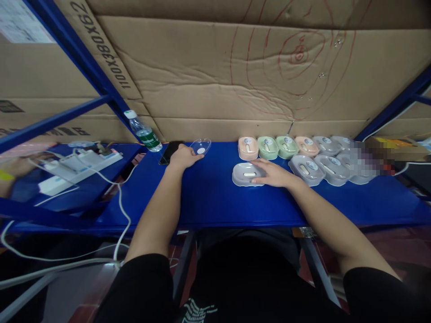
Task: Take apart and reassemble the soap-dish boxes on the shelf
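Note:
My left hand (183, 157) is closed at the edge of a clear, shallow plastic piece (204, 144) with a round white label. Thumb and fingers pinch its near left side. A black phone (166, 154) lies partly beneath that hand. My right hand (273, 173) grips the right end of a grey plastic box (242, 173), which rests on the blue table. This box has a clear, flanged outer shell and a pale oblong piece on top. Just right of my right hand stands a similar grey box (306, 169) with a round label.
Behind stand peach boxes (248, 149) and green boxes (268, 148), with several grey ones at right. A water bottle (144, 132) leans at the left post. Further left are a power strip (81, 168), white cables and another person's hand (20, 167). Cardboard (195, 67) walls the back.

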{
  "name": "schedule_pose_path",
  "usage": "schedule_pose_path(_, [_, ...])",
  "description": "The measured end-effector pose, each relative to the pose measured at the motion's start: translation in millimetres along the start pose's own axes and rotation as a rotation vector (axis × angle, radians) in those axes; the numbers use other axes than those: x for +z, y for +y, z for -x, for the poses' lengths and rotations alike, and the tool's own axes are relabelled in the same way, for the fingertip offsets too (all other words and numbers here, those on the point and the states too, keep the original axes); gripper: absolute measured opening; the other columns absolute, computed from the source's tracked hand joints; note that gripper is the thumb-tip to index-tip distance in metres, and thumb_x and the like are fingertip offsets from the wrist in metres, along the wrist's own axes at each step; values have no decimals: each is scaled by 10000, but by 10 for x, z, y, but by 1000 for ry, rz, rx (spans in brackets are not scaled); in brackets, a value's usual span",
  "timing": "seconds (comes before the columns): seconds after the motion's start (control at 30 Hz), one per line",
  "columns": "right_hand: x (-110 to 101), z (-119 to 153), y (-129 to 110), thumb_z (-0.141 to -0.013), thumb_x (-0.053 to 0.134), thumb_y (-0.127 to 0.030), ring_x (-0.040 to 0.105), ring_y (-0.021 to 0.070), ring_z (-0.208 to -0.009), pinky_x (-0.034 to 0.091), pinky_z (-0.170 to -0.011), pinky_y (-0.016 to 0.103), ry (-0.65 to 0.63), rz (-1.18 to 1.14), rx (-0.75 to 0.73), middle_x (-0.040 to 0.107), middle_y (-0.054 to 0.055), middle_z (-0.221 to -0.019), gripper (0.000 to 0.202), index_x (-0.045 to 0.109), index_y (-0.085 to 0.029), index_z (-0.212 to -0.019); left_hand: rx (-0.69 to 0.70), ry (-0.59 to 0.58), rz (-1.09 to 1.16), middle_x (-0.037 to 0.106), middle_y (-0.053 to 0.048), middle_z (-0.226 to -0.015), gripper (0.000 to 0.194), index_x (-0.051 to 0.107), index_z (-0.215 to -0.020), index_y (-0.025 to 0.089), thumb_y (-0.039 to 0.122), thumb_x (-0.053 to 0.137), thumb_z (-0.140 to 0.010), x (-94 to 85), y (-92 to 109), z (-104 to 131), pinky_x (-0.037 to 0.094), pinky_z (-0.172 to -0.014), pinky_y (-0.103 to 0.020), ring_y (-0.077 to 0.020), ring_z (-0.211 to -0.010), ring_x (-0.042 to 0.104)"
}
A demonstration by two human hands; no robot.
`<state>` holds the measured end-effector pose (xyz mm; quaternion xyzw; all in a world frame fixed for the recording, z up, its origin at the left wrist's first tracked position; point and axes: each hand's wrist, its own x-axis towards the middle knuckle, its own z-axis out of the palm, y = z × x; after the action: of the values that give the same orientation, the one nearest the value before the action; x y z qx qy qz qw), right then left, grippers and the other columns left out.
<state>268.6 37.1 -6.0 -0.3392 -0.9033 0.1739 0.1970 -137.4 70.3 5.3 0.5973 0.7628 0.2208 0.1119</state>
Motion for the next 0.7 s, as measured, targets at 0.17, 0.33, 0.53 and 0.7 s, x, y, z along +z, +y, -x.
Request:
schedule_pose_path(0.17, [27, 15, 56, -701, 825, -730, 503, 433, -1432, 444, -1163, 630, -11, -9, -8, 523, 124, -1569, 1022, 481, -303, -1563, -10, -30, -229, 594, -181, -1263, 519, 749, -923, 190, 690, 671, -810, -35, 79, 52, 521, -1036, -467, -335, -1048, 693])
schedule_pose_path(0.33, [39, 15, 86, -666, 843, -739, 461, 445, -1463, 416, -1185, 623, -40, -1, -13, 483, 151, -1598, 1114, 441, -270, -1593, -45, -36, -303, 593, -229, -1315, 597, 750, -1018, 172, 724, 620, -831, -75, 125, 89, 530, -1002, -505, -401, -1126, 674])
schedule_pose_path(0.53, [56, 10, 97, -674, 840, -734, 459, 445, -1464, 411, -1185, 629, -31, 4, -12, 484, 146, -1598, 1108, 437, -273, -1597, -108, -12, -320, 635, -248, -1287, 682, 734, -1109, 156, 757, 632, -802, -101, 129, 91, 534, -995, -516, -436, -1187, 652])
schedule_pose_path(0.7, [23, 14, 82, -673, 865, -681, 448, 445, -1472, 395, -1202, 618, -66, -4, 3, 455, 148, -1622, 1120, 426, -249, -1608, -126, 16, -274, 629, -246, -1305, 702, 726, -1129, 172, 769, 676, -762, -87, 102, 76, 531, -1004, -544, -448, -1200, 641])
